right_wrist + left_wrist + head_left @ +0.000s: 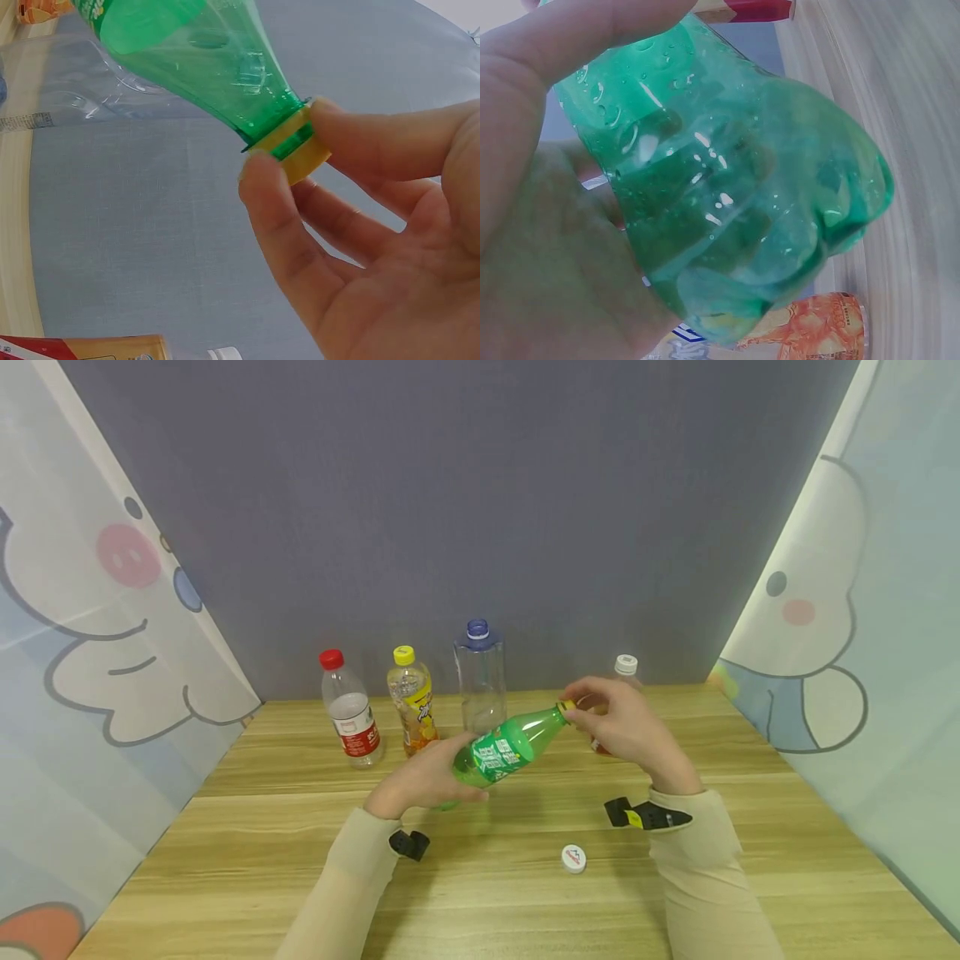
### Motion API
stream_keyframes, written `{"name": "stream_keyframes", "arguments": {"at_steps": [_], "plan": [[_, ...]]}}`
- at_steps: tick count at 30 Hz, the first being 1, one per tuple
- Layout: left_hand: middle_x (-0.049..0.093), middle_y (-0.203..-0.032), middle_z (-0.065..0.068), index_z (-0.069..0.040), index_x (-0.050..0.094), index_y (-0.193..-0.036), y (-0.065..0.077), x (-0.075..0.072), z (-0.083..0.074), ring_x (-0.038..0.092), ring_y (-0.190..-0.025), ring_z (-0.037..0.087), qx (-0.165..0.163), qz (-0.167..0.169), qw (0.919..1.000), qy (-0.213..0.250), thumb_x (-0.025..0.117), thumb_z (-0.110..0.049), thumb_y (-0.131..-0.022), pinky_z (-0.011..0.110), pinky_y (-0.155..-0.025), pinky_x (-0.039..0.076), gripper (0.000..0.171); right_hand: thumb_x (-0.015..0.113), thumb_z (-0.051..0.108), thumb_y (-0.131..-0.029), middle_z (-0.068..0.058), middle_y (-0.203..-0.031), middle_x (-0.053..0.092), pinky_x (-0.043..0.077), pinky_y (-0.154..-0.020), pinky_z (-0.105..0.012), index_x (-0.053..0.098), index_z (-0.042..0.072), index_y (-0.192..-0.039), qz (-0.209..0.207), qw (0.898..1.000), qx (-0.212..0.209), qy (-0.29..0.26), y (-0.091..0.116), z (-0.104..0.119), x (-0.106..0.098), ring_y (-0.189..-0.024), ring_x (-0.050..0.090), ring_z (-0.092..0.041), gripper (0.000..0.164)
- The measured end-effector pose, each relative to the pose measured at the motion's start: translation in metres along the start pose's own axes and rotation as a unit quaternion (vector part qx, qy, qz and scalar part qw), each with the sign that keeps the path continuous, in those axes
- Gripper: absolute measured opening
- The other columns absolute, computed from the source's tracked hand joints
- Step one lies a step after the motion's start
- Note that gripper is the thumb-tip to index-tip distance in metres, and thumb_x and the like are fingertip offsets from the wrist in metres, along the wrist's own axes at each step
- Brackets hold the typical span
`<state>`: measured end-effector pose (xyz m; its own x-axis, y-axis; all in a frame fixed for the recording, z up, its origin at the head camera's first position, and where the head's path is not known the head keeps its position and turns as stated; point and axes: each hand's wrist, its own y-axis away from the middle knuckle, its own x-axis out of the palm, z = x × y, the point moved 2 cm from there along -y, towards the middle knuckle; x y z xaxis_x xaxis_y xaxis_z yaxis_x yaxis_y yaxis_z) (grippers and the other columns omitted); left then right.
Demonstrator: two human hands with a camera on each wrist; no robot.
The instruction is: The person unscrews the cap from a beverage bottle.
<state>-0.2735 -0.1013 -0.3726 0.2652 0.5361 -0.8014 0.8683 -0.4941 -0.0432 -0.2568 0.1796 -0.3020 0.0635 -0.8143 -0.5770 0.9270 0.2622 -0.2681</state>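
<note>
A green plastic bottle is tilted above the table, its neck up to the right. My left hand grips its lower body; droplets cling inside the bottle's base in the left wrist view. At the neck, my right hand pinches the yellow cap between thumb and fingers. The cap sits at the bottle's mouth, with a strip of green showing through a gap in it. On the table in front lies a loose white cap.
Behind the hands stand a red-capped bottle, a yellow-capped bottle and a large clear bottle with an uncapped blue neck. A white-capped bottle is partly hidden behind my right hand. A grey panel closes off the back.
</note>
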Motion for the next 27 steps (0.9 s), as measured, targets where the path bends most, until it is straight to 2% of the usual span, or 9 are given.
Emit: {"name": "stream_keyframes", "arguments": {"at_steps": [8, 11, 15, 18, 24, 27], "plan": [[0.065, -0.125, 0.004, -0.011, 0.047, -0.149, -0.0004, -0.0005, 0.0005, 0.060, -0.111, 0.023, -0.001, -0.001, 1.0000, -0.005, 0.089, -0.034, -0.077, 0.051, -0.099, 0.049, 0.087, 0.068, 0.003, -0.094, -0.019, -0.116, 0.069, 0.048, -0.045, -0.029, 0.068, 0.003, -0.118, 0.011, 1.000, 0.006, -0.024, 0.0005, 0.0011, -0.0005, -0.061, 0.059, -0.019, 0.025], [0.065, -0.125, 0.004, -0.011, 0.046, -0.149, -0.0003, -0.0007, 0.0004, 0.060, -0.111, 0.023, -0.001, -0.002, 1.0000, -0.006, 0.088, -0.034, -0.077, 0.051, -0.099, 0.049, 0.087, 0.069, 0.008, -0.095, -0.017, -0.113, 0.069, 0.047, -0.044, -0.029, 0.069, 0.005, -0.114, 0.008, 0.999, 0.011, -0.031, 0.0000, 0.0006, 0.0001, -0.055, 0.055, -0.018, 0.020], [0.065, -0.125, 0.003, -0.011, 0.047, -0.149, 0.0000, -0.0009, -0.0002, 0.060, -0.112, 0.023, 0.002, -0.001, 1.0000, -0.004, 0.088, -0.035, -0.077, 0.051, -0.098, 0.049, 0.086, 0.070, 0.017, -0.097, -0.014, -0.099, 0.069, 0.047, -0.042, -0.031, 0.071, 0.006, -0.109, -0.012, 0.999, 0.012, -0.031, -0.0011, 0.0011, 0.0010, -0.046, 0.051, -0.017, 0.017], [0.065, -0.125, 0.003, -0.012, 0.048, -0.148, 0.0002, -0.0008, -0.0007, 0.060, -0.111, 0.022, 0.005, 0.001, 1.0000, -0.003, 0.088, -0.036, -0.077, 0.051, -0.098, 0.049, 0.085, 0.070, 0.018, -0.097, -0.014, -0.092, 0.069, 0.046, -0.040, -0.031, 0.071, 0.005, -0.108, -0.029, 0.999, 0.009, -0.025, -0.0020, 0.0014, 0.0015, -0.044, 0.051, -0.018, 0.017], [0.065, -0.124, 0.002, -0.013, 0.048, -0.148, 0.0000, -0.0009, -0.0007, 0.060, -0.110, 0.022, 0.004, 0.000, 1.0000, -0.005, 0.088, -0.036, -0.077, 0.050, -0.097, 0.049, 0.085, 0.070, 0.018, -0.097, -0.015, -0.103, 0.070, 0.050, -0.043, -0.035, 0.068, 0.003, -0.115, -0.039, 0.999, 0.012, -0.004, -0.0037, -0.0009, 0.0015, -0.053, 0.057, -0.020, 0.023], [0.065, -0.125, 0.003, -0.012, 0.047, -0.149, -0.0003, -0.0009, -0.0003, 0.060, -0.111, 0.022, 0.003, 0.000, 1.0000, -0.007, 0.088, -0.036, -0.077, 0.050, -0.098, 0.049, 0.086, 0.069, 0.025, -0.098, -0.014, -0.099, 0.070, 0.051, -0.045, -0.036, 0.068, 0.003, -0.118, -0.031, 0.999, 0.028, 0.001, -0.0037, -0.0019, 0.0010, -0.053, 0.057, -0.020, 0.029]]}}
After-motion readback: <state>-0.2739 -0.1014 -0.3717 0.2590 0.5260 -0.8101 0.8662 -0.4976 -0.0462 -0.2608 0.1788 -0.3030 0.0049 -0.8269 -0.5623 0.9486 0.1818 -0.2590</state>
